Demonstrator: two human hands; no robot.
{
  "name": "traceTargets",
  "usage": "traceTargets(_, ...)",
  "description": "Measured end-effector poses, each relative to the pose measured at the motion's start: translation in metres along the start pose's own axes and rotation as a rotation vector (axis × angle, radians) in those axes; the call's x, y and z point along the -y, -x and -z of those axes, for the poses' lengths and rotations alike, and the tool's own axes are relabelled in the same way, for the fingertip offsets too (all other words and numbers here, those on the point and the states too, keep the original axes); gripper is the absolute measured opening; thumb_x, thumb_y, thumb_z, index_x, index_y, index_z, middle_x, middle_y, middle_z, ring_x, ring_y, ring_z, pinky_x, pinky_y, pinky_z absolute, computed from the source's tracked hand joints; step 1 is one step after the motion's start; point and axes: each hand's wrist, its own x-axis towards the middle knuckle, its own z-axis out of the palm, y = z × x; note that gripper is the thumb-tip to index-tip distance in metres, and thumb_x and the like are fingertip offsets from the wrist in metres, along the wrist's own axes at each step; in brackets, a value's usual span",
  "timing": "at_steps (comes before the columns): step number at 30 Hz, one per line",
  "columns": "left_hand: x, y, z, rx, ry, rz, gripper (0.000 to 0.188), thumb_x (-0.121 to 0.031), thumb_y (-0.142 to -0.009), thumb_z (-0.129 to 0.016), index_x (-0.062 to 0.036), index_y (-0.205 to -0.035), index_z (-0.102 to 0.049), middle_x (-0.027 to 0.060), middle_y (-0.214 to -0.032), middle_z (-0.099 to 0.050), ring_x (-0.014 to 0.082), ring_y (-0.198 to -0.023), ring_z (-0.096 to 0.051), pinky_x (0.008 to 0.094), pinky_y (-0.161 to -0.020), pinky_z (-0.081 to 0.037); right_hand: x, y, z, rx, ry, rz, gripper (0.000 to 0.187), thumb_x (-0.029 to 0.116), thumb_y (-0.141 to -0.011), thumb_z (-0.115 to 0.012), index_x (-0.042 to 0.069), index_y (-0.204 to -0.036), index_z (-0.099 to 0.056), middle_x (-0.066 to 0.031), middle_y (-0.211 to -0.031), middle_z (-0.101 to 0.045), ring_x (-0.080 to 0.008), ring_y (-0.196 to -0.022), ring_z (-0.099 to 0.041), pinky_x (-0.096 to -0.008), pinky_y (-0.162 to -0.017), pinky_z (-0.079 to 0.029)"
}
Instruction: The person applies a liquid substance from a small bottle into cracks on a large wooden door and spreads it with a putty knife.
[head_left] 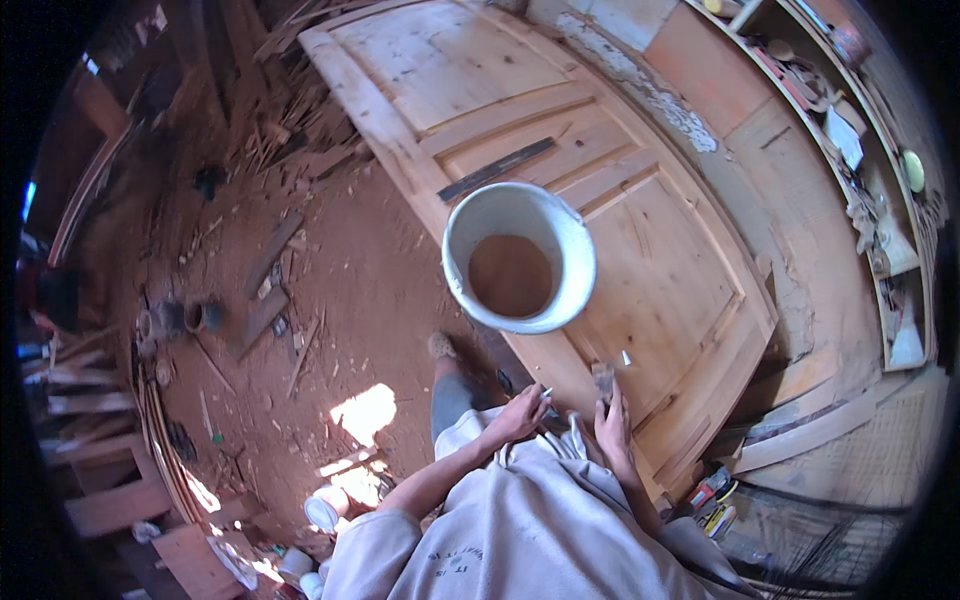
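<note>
A panelled wooden door (650,250) lies flat in front of me and to the right. A white bucket (577,262) rises over its left edge; I see a brown round surface inside, and cannot tell if that is its bottom or contents. Close to my body, my left hand (520,413) pinches a small pale piece (546,393), too small to name. My right hand (611,425), over the door's near end, is closed on a small grey-brown block (603,377). A white scrap (626,357) and a dark flat strip (497,168) rest on the door.
Shelves (845,150) with tools and bags line the right wall. Tools with red and yellow handles (714,495) lie near my right elbow. Wood offcuts (265,320) litter the dirt floor at left, and a wood pile (320,120) stands behind. White tubs (326,508) sit at lower left.
</note>
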Motion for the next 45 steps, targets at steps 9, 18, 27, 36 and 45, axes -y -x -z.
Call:
traceTargets(9, -0.080, -0.036, -0.006, -0.012, 0.185, -0.089, 0.027, -0.016, -0.098, -0.046, 0.0046, -0.114, -0.053, 0.0207, -0.110, -0.058, 0.0316, -0.104, -0.057, 0.0369, -0.092, -0.043, -0.014, 0.001, -0.016, 0.086, -0.604, -0.238, 0.030, 0.019, -0.094, -0.055, 0.006, -0.120, -0.056, -0.0160, -0.115, -0.059, -0.0264, -0.108, -0.057, -0.0373, -0.093, -0.045)
traceTargets(18, -0.146, -0.082, -0.064, 0.158, 0.179, -0.109, 0.035, -0.025, -0.102, -0.040, 0.0025, -0.120, -0.053, 0.0177, -0.114, -0.061, 0.0250, -0.101, -0.062, 0.0341, -0.090, -0.047, 0.010, 0.011, 0.044, 0.232, -1.763, -0.472, 0.029, 0.026, -0.100, -0.047, 0.005, -0.119, -0.056, -0.0073, -0.104, -0.064, -0.0176, -0.096, -0.063, -0.0326, -0.086, -0.050)
traceTargets(27, -0.136, -0.109, -0.100, 0.377, -0.109, -0.274, 0.037, -0.022, -0.096, -0.053, 0.0024, -0.124, -0.053, 0.0233, -0.131, -0.048, 0.0394, -0.126, -0.042, 0.0438, -0.105, -0.035, -0.060, -0.013, 0.028, 0.111, -2.124, -0.758, 0.031, 0.039, -0.096, -0.051, 0.010, -0.097, -0.064, 0.0000, -0.084, -0.064, -0.0138, -0.076, -0.060, -0.0303, -0.069, -0.051)
traceTargets(36, -0.060, -0.060, -0.015, 0.542, -0.148, 0.267, 0.037, -0.021, -0.093, -0.059, -0.0008, -0.123, -0.055, 0.0190, -0.119, -0.061, 0.0297, -0.113, -0.058, 0.0354, -0.095, -0.045, -0.201, -0.113, 0.125, -0.811, -1.863, -0.528, 0.029, 0.032, -0.094, -0.059, 0.004, -0.104, -0.056, 0.0016, -0.076, -0.057, -0.0065, -0.064, -0.053, -0.0228, -0.056, -0.041)
traceTargets(45, 0.100, 0.076, 0.077, -0.167, -0.159, 0.830, 0.036, -0.031, -0.095, -0.052, -0.0016, -0.113, -0.061, 0.0116, -0.097, -0.067, 0.0206, -0.086, -0.062, 0.0353, -0.074, -0.050, -0.309, -0.206, 0.165, -0.947, -0.990, -0.442, 0.028, 0.035, -0.093, -0.061, 0.009, -0.100, -0.053, 0.0004, -0.075, -0.055, -0.0082, -0.060, -0.053, -0.0254, -0.054, -0.048)
